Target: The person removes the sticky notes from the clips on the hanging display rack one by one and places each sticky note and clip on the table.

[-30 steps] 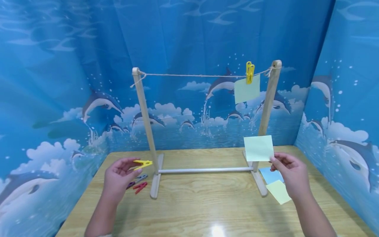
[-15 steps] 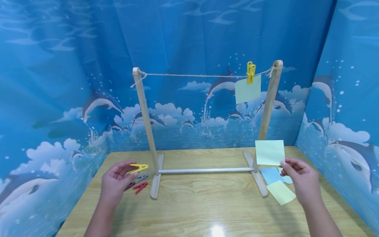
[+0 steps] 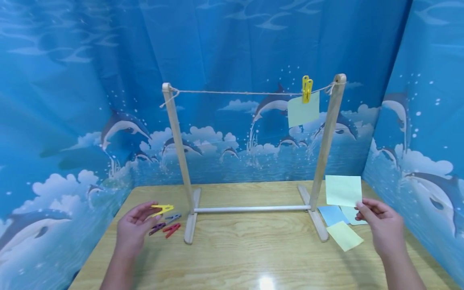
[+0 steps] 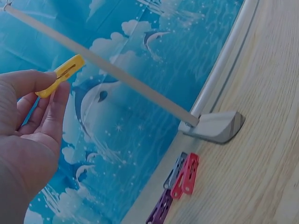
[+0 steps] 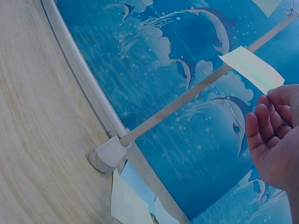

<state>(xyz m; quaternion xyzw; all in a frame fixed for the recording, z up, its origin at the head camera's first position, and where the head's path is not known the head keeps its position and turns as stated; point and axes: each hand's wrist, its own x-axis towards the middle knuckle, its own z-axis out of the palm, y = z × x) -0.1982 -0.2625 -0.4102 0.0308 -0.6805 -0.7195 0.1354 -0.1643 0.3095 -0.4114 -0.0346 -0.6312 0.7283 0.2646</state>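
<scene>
My left hand [image 3: 132,229] pinches a yellow clothespin [image 3: 163,209] between thumb and fingers, above the left side of the table; the left wrist view shows the same clothespin [image 4: 60,77] at the fingertips. By its lower corner, my right hand [image 3: 386,225] pinches a pale green paper note [image 3: 343,190], held upright in front of the right post's foot. On the string [image 3: 235,92] hangs another pale green note [image 3: 302,110], with a yellow clothespin [image 3: 307,89] clamped over its top edge near the right post.
Grey [image 3: 172,218], red [image 3: 172,229] and purple clothespins [image 3: 157,228] lie left of the wooden frame [image 3: 177,137]. Blue [image 3: 333,215], yellow [image 3: 345,235] and pale green notes [image 3: 354,216] lie by its right foot. A dolphin-print curtain stands behind the table [image 3: 235,257].
Both hands have drawn apart and lower: the left moves leftward with the yellow clothespin, the right moves rightward with the note. The hanging note stays on the string.
</scene>
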